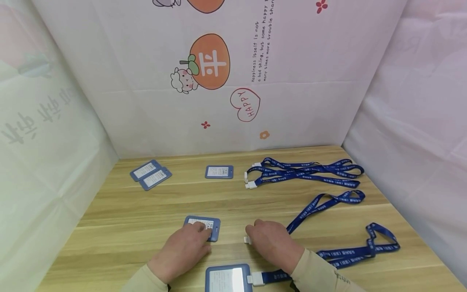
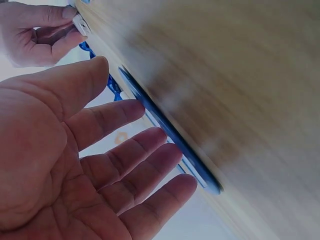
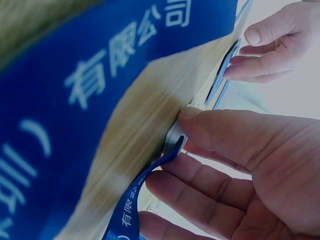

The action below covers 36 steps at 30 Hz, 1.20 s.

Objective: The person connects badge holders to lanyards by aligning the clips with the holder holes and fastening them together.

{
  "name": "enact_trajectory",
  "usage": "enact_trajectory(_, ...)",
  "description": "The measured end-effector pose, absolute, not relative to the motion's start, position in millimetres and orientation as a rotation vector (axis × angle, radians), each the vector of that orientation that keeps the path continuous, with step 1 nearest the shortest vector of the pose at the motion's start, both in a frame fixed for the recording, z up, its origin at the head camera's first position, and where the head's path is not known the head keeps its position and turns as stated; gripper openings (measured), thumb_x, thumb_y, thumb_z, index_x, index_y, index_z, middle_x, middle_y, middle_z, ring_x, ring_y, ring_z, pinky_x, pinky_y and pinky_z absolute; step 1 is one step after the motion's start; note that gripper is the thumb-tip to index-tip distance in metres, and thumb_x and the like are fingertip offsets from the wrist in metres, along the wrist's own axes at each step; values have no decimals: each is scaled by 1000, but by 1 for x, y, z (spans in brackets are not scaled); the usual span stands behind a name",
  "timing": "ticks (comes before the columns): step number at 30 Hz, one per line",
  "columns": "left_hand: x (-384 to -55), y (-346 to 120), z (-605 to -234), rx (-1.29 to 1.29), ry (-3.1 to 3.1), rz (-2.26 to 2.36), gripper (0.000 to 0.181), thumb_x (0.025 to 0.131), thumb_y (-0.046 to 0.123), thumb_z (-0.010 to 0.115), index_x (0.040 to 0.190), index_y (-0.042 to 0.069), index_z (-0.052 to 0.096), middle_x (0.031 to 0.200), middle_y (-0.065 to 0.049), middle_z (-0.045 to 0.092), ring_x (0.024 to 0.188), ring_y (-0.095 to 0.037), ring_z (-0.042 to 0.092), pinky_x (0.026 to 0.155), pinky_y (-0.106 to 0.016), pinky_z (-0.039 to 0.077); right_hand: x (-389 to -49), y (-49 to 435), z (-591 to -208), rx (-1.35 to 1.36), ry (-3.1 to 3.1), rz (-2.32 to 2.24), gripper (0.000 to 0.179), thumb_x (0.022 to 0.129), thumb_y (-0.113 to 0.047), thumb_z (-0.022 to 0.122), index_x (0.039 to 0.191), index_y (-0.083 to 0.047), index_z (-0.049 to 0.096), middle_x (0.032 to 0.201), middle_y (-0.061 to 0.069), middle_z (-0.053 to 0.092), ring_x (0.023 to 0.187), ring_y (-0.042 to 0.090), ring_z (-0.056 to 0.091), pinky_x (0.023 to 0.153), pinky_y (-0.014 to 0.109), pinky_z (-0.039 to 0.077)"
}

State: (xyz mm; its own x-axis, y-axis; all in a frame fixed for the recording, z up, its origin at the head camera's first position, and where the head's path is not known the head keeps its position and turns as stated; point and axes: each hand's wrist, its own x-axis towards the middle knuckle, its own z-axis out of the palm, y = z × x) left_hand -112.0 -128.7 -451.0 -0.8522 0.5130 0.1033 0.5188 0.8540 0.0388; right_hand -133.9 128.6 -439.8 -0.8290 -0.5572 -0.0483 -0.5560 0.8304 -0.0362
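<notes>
Blue card holder (image 1: 214,225) under extended fingers of left hand (image 1: 185,248), white lanyard clip (image 1: 247,240) to its right, pinched in right hand (image 1: 273,243)

White printed cloth (image 1: 146,109) behind a wood-grain counter (image 1: 109,221).
Upper centre of the head view: an orange fruit (image 1: 220,46) bearing a white character, with a sheep figure (image 1: 183,81) beside it; below and to the right, a heart (image 1: 245,104) reading "HAPPY"; upper right, a red flower (image 1: 321,6).
</notes>
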Motion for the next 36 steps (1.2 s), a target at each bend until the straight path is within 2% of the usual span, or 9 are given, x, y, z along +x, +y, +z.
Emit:
enact_trajectory(3, -112, -128, -451, -821, -2930, -89, 32, 94, 34, 77, 114, 10, 74, 113, -11, 72, 94, -26, 71, 81, -42, 62, -134, 129, -440, -894, 2947, -32, 8, 93, -9, 77, 99, -13, 74, 76, 1, 61, 60, 9, 49, 51, 26, 49)
enact_trajectory(8, -116, -131, -449, -791, -2940, -117, 37, 91, 32, 79, 121, 9, 73, 126, -17, 70, 109, -34, 70, 89, -48, 62, -134, 129, -440, -894, 2947, -39, 9, 92, -8, 77, 99, -13, 74, 77, 2, 61, 60, 9, 49, 52, 27, 49)
enact_trajectory(12, -120, -134, -450, -763, -2953, -159, 38, 94, 23, 76, 128, 8, 70, 137, -23, 65, 118, -39, 68, 95, -52, 60, -134, 129, -440, -880, 2937, -36, 10, 92, -8, 77, 101, -13, 74, 78, 2, 62, 61, 9, 50, 53, 27, 51)
enact_trajectory(16, -123, -135, -451, -772, -2949, -179, 34, 97, 13, 70, 130, 6, 69, 140, -25, 63, 123, -39, 65, 101, -52, 57, -134, 129, -440, -874, 2923, -27, 12, 92, -8, 78, 102, -14, 75, 78, 2, 62, 62, 9, 50, 54, 28, 51)
enact_trajectory(25, -129, -136, -453, -807, -2949, -68, 30, 98, 9, 69, 128, 8, 70, 133, -19, 67, 110, -35, 70, 91, -47, 61, -135, 129, -441, -879, 2932, -41, 10, 93, -8, 77, 100, -13, 74, 78, 2, 62, 61, 9, 50, 53, 28, 50)
enact_trajectory(30, -129, -136, -453, -829, -2919, -33, 32, 96, 16, 74, 127, 9, 71, 128, -16, 71, 105, -30, 71, 88, -43, 62, -135, 129, -441, -888, 2936, -35, 9, 92, -8, 77, 99, -13, 74, 77, 2, 61, 61, 9, 49, 52, 27, 50)
enact_trajectory(36, -130, -133, -455, -848, -2872, -8, 32, 92, 21, 78, 122, 10, 73, 118, -10, 74, 92, -24, 70, 78, -39, 62, -136, 129, -441, -903, 2944, -32, 7, 93, -10, 77, 99, -13, 75, 76, 1, 61, 60, 8, 48, 52, 27, 50)
